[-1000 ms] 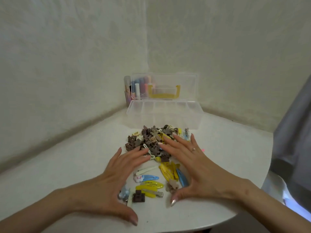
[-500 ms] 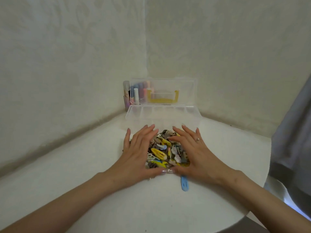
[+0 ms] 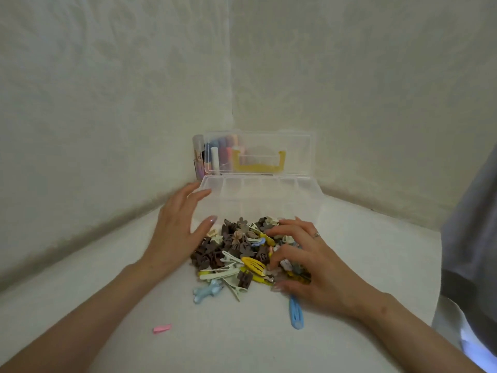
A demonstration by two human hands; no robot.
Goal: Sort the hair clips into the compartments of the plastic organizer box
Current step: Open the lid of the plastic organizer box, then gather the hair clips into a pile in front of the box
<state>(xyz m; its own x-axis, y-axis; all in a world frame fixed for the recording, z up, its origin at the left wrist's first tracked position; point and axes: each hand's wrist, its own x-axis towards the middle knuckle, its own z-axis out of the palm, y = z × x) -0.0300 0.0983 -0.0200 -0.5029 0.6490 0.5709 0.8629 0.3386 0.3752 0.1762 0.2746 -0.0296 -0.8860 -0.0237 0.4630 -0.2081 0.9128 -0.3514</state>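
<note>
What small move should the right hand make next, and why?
Probably pinch one clip out of the pile and carry it to the box. The right hand rests on the pile with bent fingers; the box stands open right behind it, its compartments apparently empty; no clip looks sorted yet.

The hair clips [image 3: 236, 246] are brown, yellow, cream and blue; the organizer box [image 3: 269, 200] is clear
</note>
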